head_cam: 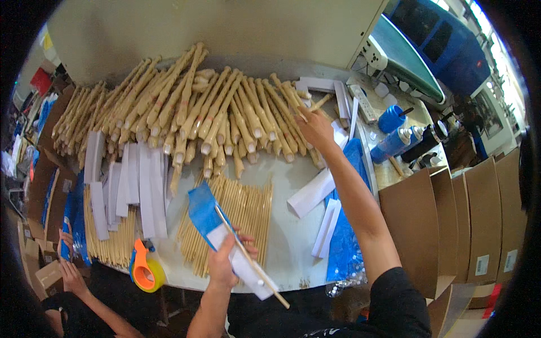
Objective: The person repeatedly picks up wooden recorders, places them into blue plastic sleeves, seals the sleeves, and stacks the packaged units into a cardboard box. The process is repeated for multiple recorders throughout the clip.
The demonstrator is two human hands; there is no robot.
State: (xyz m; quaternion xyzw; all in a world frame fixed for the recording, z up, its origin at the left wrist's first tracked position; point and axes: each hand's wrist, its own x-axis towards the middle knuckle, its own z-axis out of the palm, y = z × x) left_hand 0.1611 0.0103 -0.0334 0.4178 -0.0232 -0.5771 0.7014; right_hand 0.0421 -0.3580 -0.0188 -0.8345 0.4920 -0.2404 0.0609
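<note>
My left hand (224,262) grips a blue-and-white strip (206,211) together with a thin wooden stick (245,253), which lies slantwise over it. Under and beyond this hand, many thin wooden sticks (249,211) lie side by side on the white table (281,249). My right hand (315,126) reaches to the right end of a large pile of tan, carved-looking rods with white ends (224,105); its fingers are at a rod there, and whether they hold it cannot be told. White paper strips (152,190) lie over another batch of sticks at the left.
An orange tape dispenser (146,270) is at the table's front edge. Blue plastic (344,249) and folded white paper (312,192) lie at the right, near spray cans (391,145) and cardboard boxes (410,224). Another person's hands (69,270) are at the lower left.
</note>
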